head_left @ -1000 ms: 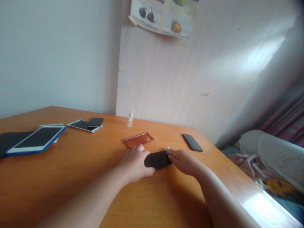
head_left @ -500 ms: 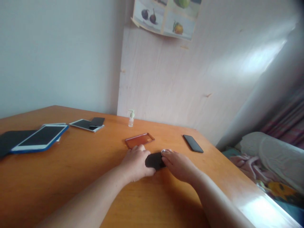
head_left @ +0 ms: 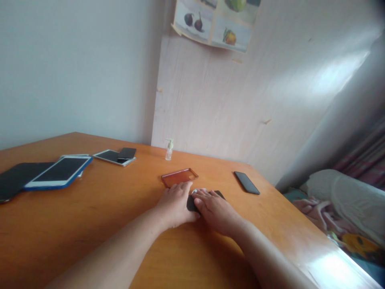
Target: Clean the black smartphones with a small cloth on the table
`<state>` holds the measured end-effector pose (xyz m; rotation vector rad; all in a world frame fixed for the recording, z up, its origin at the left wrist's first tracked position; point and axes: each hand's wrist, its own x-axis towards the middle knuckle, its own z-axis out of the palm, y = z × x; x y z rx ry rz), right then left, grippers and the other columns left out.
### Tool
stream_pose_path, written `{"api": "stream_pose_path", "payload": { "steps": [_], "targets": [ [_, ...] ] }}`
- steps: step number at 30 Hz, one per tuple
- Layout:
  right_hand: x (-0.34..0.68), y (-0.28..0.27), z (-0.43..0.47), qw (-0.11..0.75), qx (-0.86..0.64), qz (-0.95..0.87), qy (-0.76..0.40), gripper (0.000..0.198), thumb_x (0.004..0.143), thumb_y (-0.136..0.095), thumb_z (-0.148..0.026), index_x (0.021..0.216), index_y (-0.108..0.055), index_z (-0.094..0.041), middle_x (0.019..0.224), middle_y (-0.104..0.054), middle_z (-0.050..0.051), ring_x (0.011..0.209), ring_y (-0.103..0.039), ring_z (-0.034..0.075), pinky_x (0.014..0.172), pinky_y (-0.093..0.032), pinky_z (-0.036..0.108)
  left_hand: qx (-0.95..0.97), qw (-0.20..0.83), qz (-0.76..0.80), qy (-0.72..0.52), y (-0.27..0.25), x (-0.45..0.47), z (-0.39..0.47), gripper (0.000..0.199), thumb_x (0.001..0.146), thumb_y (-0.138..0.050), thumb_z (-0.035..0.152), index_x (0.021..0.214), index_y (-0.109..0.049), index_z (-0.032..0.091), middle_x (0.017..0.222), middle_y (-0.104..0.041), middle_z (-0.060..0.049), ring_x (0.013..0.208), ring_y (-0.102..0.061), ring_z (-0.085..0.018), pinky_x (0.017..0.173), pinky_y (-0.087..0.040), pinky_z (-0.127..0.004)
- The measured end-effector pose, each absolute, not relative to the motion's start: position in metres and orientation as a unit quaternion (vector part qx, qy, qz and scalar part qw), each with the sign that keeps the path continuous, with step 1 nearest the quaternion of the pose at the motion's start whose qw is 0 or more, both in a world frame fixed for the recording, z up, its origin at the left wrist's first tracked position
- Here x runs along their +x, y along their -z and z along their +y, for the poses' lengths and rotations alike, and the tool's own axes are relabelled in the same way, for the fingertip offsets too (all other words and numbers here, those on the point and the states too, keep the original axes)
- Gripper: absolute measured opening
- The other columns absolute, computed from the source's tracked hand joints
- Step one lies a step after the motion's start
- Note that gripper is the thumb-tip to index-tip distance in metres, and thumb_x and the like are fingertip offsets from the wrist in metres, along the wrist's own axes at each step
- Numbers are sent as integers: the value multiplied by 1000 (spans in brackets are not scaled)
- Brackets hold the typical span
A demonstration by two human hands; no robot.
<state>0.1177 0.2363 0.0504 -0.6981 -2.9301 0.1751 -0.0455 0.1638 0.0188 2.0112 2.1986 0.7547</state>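
A dark phone (head_left: 191,204) lies on the table, largely covered by both hands. My left hand (head_left: 176,205) grips its left end, thumb at the near edge and fingers at the far edge. Across the phone's surface lies my right hand (head_left: 215,209), fingers pressed down on a small white wipe (head_left: 195,191). Only a bit of the wipe shows at the fingertips, so its exact kind is hard to tell. Just beyond the left hand is a clear reddish phone case (head_left: 180,176).
A clear pump bottle (head_left: 169,150) stands near the wall. To the right lies another dark phone (head_left: 246,183). On the left are a blue-edged tablet (head_left: 58,172), a black flat item (head_left: 21,176), and a white tablet (head_left: 110,156) with a dark phone (head_left: 126,153) on it.
My right hand has slid left along the phone with the wipe, uncovering the phone's right end. My left hand keeps its grip. The view has shifted slightly.
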Motion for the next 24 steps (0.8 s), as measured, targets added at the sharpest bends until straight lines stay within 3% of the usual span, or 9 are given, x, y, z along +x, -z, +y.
{"api": "stream_pose_path", "payload": {
  "steps": [4, 10, 17, 24],
  "targets": [
    [117, -51, 237, 42, -221, -972, -73, 50, 102, -18, -38, 141, -44, -23, 147, -44, 7, 138, -35, 23, 114, -23, 49, 653, 42, 712, -255, -17, -47, 164, 89, 63, -67, 50, 139, -33, 18, 128, -57, -13, 116, -53, -33, 95, -42, -42],
    [142, -46, 267, 11, -356, -934, -18, 50, 101, -21, -37, 140, -46, -19, 147, -44, 12, 137, -37, 27, 113, -19, 57, 656, 39, 712, -247, -17, -46, 165, 95, 58, -70, 55, 139, -34, 19, 135, -51, -14, 121, -49, -34, 99, -40, -42],
    [133, -54, 235, 8, -218, -972, -85, 51, 102, -18, -41, 142, -45, -27, 151, -37, 7, 142, -28, 22, 116, -14, 52, 651, 31, 722, -230, -19, -45, 163, 75, 64, -66, 55, 127, -45, 21, 122, -58, -13, 114, -53, -33, 94, -41, -41],
    [148, -54, 258, 12, -339, -940, -27, 49, 101, -24, -39, 136, -51, -18, 143, -49, 15, 135, -40, 27, 112, -21, 58, 660, 35, 718, -219, -26, -45, 161, 65, 60, -70, 54, 114, -53, 21, 116, -58, -11, 109, -54, -32, 88, -43, -40]
  ]
}}
